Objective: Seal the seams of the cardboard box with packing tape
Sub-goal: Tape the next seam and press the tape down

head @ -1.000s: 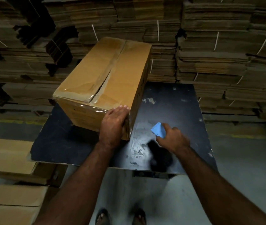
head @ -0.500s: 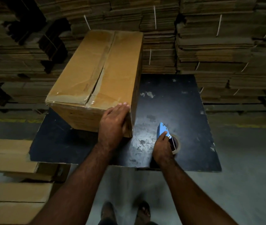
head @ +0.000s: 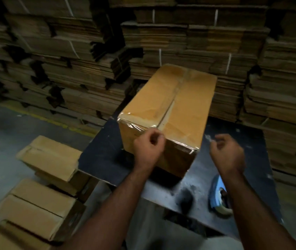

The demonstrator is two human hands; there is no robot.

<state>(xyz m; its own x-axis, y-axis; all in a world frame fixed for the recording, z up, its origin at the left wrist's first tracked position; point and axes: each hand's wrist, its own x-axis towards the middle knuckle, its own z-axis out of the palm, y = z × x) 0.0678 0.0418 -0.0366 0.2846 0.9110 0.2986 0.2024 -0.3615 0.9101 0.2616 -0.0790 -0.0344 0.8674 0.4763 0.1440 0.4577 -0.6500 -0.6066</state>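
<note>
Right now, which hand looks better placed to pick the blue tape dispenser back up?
The right hand, probably. The tape dispenser lies on the black table on that side, just beneath the right forearm. The left hand is curled in front of the box, at its near taped edge, farther off.

Cardboard box (head: 172,112) stands on a dark, scuffed table (head: 103,152), clear tape along its centre seam and near top edge. Left hand (head: 148,147), fingers curled, is at that near edge. Right hand (head: 227,153), loosely closed, hovers beside the box. Blue tape dispenser (head: 219,197) lies on the table under the right forearm. Flattened cartons (head: 188,33) are stacked behind.
</note>
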